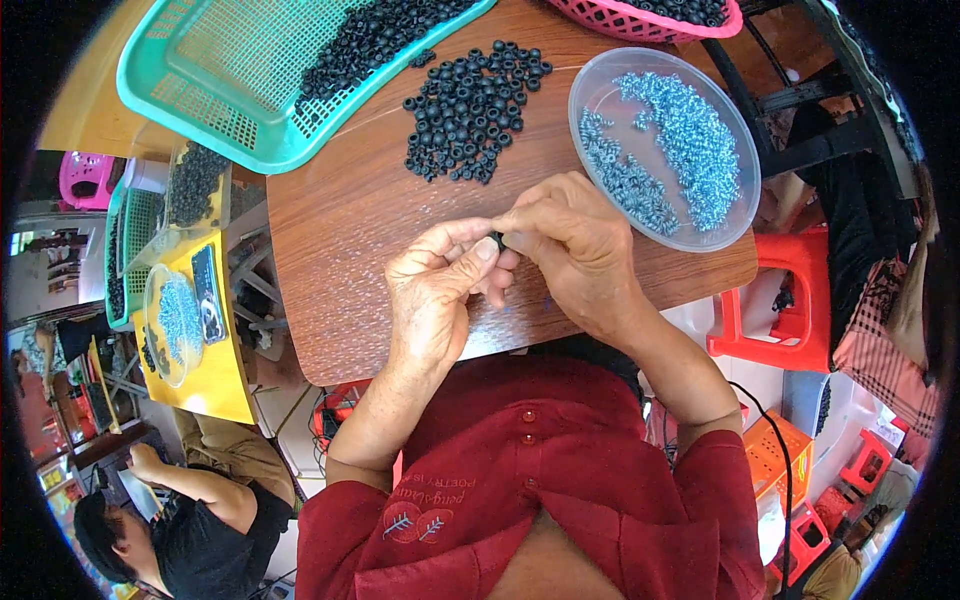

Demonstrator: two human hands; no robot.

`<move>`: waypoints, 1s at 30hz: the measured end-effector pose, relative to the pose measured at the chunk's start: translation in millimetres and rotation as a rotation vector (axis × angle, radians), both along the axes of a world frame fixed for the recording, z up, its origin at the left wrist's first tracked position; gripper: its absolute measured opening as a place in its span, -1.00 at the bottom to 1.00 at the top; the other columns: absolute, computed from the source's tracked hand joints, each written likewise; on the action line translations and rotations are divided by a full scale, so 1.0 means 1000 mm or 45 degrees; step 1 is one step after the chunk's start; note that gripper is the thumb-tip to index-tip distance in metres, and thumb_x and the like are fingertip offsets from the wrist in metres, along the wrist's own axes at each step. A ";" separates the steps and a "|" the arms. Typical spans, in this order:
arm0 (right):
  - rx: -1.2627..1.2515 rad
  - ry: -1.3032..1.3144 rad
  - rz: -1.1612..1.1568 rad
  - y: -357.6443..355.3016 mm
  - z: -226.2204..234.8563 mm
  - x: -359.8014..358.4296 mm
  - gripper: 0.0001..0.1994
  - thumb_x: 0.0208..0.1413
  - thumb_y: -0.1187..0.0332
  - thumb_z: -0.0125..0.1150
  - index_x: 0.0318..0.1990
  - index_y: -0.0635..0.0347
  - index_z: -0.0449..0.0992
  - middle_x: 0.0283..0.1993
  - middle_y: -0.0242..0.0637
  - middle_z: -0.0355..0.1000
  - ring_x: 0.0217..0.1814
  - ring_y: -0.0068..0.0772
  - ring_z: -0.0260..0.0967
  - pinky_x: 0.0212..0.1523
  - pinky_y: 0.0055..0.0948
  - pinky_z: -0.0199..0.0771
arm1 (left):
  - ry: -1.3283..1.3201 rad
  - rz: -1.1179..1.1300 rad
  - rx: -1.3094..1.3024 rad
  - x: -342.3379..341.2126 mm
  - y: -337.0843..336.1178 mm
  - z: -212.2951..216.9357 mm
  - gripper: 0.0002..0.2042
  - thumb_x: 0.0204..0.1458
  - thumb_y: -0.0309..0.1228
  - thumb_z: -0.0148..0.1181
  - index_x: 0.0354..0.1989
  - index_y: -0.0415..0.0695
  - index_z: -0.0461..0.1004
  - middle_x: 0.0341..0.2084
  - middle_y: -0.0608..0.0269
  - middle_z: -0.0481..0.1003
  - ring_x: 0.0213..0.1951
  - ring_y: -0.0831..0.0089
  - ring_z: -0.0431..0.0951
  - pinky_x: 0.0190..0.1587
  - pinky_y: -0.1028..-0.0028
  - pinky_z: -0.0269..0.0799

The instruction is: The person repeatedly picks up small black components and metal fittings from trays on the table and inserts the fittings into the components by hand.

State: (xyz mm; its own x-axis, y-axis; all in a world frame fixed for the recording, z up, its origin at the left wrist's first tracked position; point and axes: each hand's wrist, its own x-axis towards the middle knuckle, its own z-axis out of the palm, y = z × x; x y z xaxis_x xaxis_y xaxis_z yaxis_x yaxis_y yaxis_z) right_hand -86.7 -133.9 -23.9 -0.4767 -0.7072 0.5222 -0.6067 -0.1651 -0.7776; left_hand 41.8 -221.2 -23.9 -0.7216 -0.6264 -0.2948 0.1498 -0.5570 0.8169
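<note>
Over the middle of the brown table, my left hand [432,285] pinches a small round black part [497,240] between thumb and fingers. My right hand [582,255] is closed beside it, its thumb and forefinger meeting at that part; whatever sits between its fingertips is hidden. Beyond the hands lies a loose pile of small black ring-like parts [465,125]. To the right stands a clear round plastic tray [655,170], holding two heaps of small light-blue pieces [695,140].
A green mesh basket [225,70] with more black parts overlaps the table's far left. At the far right is a pink basket [610,18]. A red stool [772,345] stands by the right edge. To the left, a co-worker [205,520] sits near a yellow table [215,385].
</note>
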 end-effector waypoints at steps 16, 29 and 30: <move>0.118 0.007 0.052 0.011 0.004 0.000 -0.80 -0.22 0.53 0.25 -0.34 0.27 0.48 -0.39 -0.19 0.39 -0.31 -0.13 0.32 -0.32 -0.27 0.36 | -0.104 -0.033 0.100 -0.005 -0.005 0.002 -0.89 -0.04 -0.60 0.17 -0.34 -0.37 0.48 -0.56 0.08 0.53 -0.66 0.46 0.49 -0.67 0.56 0.38; 0.030 0.379 -0.046 0.006 -0.010 0.000 -0.65 -0.36 0.46 0.33 -0.31 0.32 0.44 -0.39 -0.19 0.34 -0.34 -0.13 0.27 -0.37 -0.25 0.32 | 0.005 -0.073 0.081 -0.004 -0.002 0.003 -0.81 0.11 -0.44 0.12 -0.34 -0.37 0.50 -0.49 0.11 0.54 -0.51 0.45 0.53 -0.38 0.54 0.44; 0.031 0.358 -0.036 0.006 -0.010 -0.001 -0.65 -0.37 0.47 0.33 -0.30 0.33 0.44 -0.40 -0.19 0.34 -0.35 -0.13 0.27 -0.37 -0.26 0.32 | -0.003 -0.141 0.053 -0.003 -0.002 0.002 -0.78 0.13 -0.41 0.10 -0.34 -0.39 0.50 -0.47 0.07 0.55 -0.50 0.42 0.54 -0.38 0.51 0.46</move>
